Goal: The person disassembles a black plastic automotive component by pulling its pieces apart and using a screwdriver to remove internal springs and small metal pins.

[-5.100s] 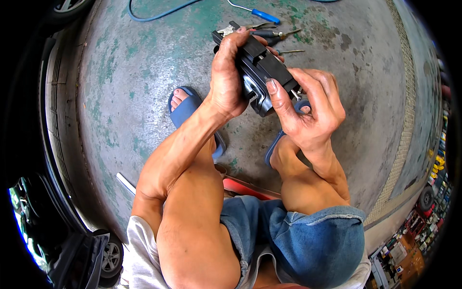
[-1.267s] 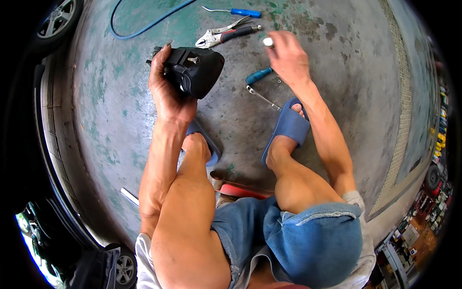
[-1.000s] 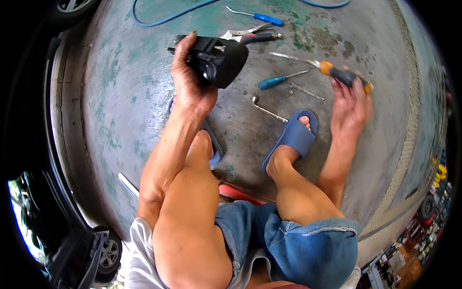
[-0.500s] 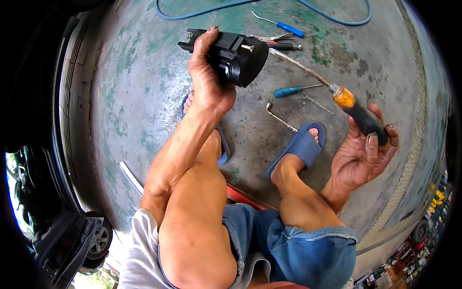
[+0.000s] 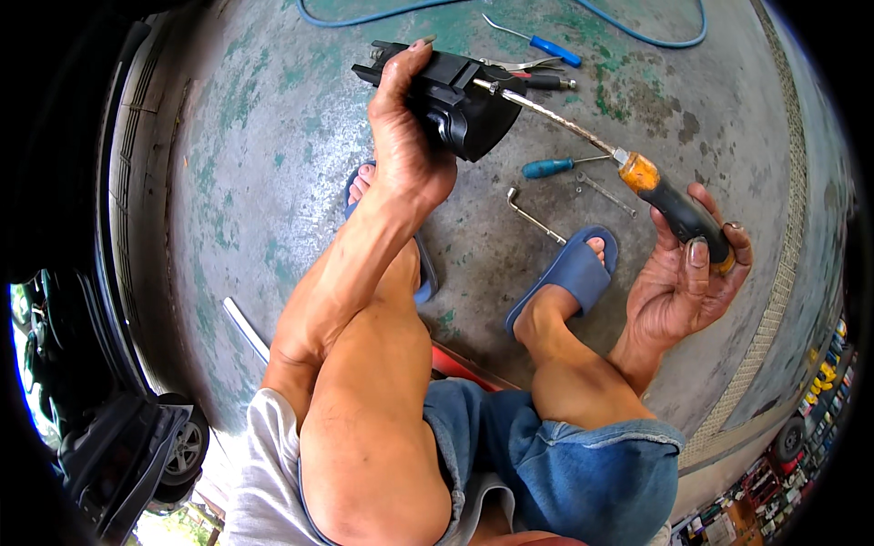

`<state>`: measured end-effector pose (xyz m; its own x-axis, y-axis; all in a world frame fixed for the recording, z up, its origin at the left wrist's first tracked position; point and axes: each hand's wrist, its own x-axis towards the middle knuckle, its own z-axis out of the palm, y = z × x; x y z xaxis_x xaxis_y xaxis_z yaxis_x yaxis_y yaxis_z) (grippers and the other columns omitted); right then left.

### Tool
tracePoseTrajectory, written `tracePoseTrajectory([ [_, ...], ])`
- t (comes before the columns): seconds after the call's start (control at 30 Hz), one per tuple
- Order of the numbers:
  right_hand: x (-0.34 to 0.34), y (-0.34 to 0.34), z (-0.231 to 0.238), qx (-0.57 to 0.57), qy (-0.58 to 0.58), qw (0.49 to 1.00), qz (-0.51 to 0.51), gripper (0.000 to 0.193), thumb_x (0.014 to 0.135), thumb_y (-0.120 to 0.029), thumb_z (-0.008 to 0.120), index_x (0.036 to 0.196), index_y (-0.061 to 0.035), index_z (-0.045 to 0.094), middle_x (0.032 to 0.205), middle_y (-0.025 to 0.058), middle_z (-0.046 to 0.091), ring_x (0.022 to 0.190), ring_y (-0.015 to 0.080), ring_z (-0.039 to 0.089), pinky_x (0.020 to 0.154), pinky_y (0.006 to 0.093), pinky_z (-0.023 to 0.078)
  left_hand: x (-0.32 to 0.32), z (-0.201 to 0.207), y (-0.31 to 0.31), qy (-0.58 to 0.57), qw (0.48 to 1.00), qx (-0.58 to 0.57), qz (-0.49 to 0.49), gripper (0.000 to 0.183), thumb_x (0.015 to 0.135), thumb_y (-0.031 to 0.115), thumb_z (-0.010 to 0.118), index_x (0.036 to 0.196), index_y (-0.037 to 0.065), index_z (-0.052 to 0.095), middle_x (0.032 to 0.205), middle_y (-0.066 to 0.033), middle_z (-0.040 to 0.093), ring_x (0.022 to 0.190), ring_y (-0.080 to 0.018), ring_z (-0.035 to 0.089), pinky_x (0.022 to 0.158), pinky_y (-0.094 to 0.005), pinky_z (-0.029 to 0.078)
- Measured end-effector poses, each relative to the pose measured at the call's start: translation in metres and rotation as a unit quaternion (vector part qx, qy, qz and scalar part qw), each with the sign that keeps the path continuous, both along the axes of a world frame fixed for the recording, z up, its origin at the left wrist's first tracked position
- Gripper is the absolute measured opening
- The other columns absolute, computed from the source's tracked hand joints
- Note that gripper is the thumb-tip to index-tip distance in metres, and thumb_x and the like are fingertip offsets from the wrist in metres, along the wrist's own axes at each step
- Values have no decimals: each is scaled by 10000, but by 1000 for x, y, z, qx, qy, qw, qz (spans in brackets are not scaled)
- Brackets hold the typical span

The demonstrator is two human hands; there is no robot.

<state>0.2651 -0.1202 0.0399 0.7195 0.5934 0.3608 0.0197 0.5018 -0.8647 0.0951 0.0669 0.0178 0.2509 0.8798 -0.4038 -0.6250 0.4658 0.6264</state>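
My left hand (image 5: 405, 136) is closed around a black plastic housing (image 5: 478, 114), held up over the floor with a rounded end towards the right. My right hand (image 5: 687, 273) grips a long screwdriver (image 5: 678, 205) by the end of its orange and black handle, fingertips wrapped around it. The worn shaft slants up to the left, and its tip meets a small screw (image 5: 482, 84) on the housing's top side. My palm hides part of the housing's underside.
On the concrete floor lie a blue-handled hook tool (image 5: 553, 51), pliers (image 5: 523, 64), a dark-handled tool (image 5: 551, 82), a teal screwdriver (image 5: 548, 168), a wrench (image 5: 605, 194) and an L-shaped socket wrench (image 5: 535, 218). A blue hose (image 5: 637, 38) curves beyond them. My sandalled feet are below.
The screwdriver tip has moved left from beside the housing's rounded end onto the screw. Both the housing and my left hand have shifted slightly right.
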Motion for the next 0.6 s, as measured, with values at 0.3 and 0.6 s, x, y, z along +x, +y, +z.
tracePoseTrajectory([
  [0.3,1,-1,2,10,1,1000,5,440,936,-24,626,1313,-9,398,1269,414,527,1133,416,635,868,486,636,-2,0,-1,-3,1000,-2,-12,238,853,351,740,972,174,634,884,14,670,852,-174,667,844,-369,556],
  [0.6,-2,-1,1,15,-13,1000,-2,443,926,-34,636,1301,-28,401,1262,410,530,1124,408,638,879,490,631,-1,-1,-1,0,1000,-3,-5,244,850,353,748,962,170,632,880,17,669,845,-170,666,842,-367,557],
])
